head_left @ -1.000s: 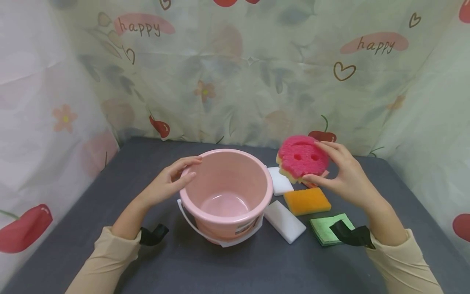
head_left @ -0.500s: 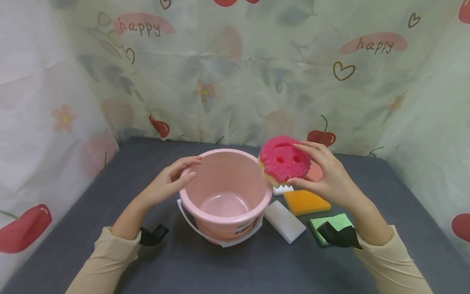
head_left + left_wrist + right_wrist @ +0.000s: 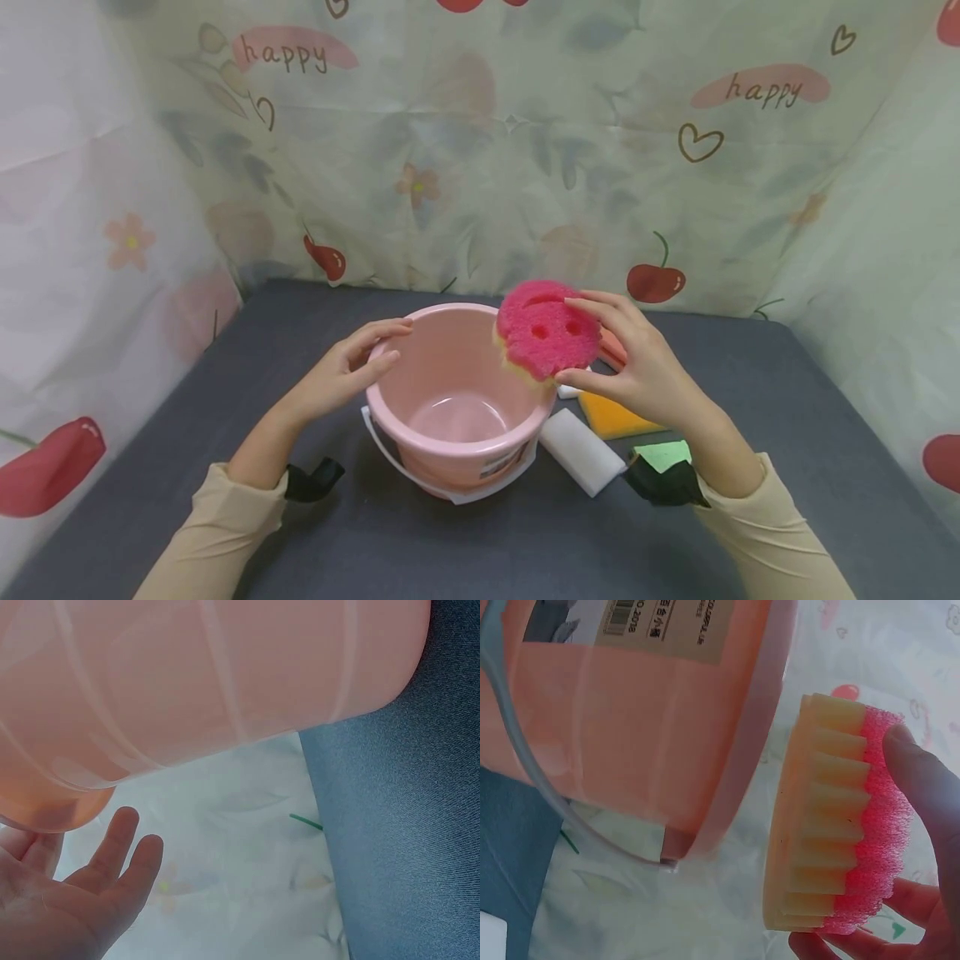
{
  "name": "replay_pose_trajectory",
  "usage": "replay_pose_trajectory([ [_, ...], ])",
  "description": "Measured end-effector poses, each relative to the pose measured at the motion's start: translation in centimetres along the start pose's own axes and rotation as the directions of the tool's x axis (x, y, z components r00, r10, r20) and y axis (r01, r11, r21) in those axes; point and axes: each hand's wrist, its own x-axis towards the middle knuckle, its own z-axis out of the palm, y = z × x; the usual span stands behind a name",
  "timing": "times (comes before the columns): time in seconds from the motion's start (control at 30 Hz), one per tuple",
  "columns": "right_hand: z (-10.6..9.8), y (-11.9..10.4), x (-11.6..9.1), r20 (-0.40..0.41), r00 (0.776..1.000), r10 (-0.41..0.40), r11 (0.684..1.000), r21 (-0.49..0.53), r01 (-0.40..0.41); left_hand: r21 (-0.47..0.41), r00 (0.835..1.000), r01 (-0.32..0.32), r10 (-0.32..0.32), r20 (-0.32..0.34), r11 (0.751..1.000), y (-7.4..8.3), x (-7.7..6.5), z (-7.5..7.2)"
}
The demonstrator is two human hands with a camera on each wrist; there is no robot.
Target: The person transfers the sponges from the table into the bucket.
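Observation:
A pink bucket (image 3: 461, 442) with a white handle stands upright on the dark table. My left hand (image 3: 341, 375) holds its left rim, index finger and thumb over the edge; in the left wrist view, other fingers (image 3: 142, 870) stretch out below the rim. My right hand (image 3: 637, 358) pinches a round pink-and-yellow smiley-face sponge (image 3: 547, 329) by its right side. In the head view the sponge overlaps the bucket's right rim, its face upside down. From the right wrist the sponge (image 3: 840, 817) shows edge-on, its scalloped yellow layer towards the bucket (image 3: 622, 735) and apart from it.
Right of the bucket lie a white sponge block (image 3: 581, 450), an orange sponge (image 3: 615, 415) and green sponge pieces (image 3: 663, 454) partly behind the right wrist strap. Another white block and a coral-coloured piece (image 3: 613, 350) are mostly hidden behind the right hand. Patterned cloth surrounds the table.
My right hand has carried the smiley-face sponge leftward from above the other sponges to over the bucket's right rim. My left hand and the bucket have stayed still.

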Motion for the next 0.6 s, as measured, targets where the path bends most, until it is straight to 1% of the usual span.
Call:
replay_pose_trajectory([
  [0.1,0.5,-0.2,0.1,0.017,1.000,0.004,0.999,0.032,-0.004,0.003,1.000,0.008,-0.008,0.002,1.000,0.0,0.0,0.0],
  [0.17,0.8,-0.2,0.2,0.022,1.000,-0.006,1.000,0.021,0.006,0.004,1.000,0.012,-0.012,0.005,1.000,0.0,0.0,0.0],
  [0.37,1.6,-0.3,0.6,0.015,0.996,-0.086,0.995,-0.048,0.087,0.007,1.000,0.018,-0.018,0.005,1.000,0.0,0.0,-0.1],
  [0.47,2.1,-0.3,0.8,0.023,0.995,-0.101,0.993,-0.056,0.102,0.013,1.000,0.018,-0.018,0.002,1.000,0.0,0.1,-0.1],
  [0.6,2.6,-0.4,1.0,0.041,0.993,-0.111,0.993,-0.040,0.112,0.013,1.000,0.017,-0.017,0.000,1.000,0.0,0.1,-0.1],
])
